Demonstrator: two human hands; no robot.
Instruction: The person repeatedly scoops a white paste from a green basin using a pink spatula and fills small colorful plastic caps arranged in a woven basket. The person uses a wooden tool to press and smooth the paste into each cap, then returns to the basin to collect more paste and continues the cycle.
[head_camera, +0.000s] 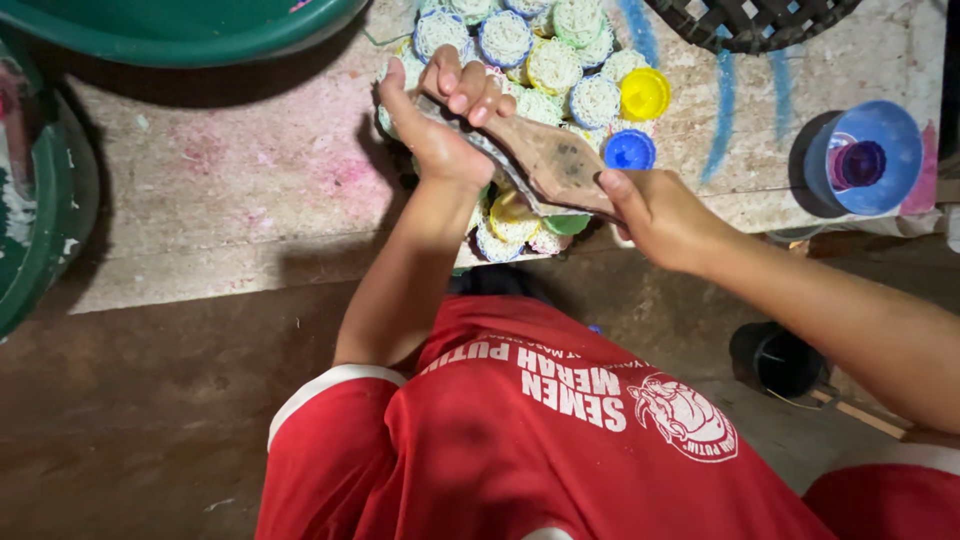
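Holding a flat brown wooden tool (545, 160) with both hands, the person keeps it just above a cluster of small coloured caps (560, 70) filled with white noodle coils. The left hand (440, 110) is closed around its far end, and the right hand (655, 210) grips its near end. The caps lie on a pale stained surface (240, 170).

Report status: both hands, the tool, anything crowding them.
Left hand and right hand both grip the brown blade-shaped tool. Held over the cluster of small round cups. Nothing blocking.
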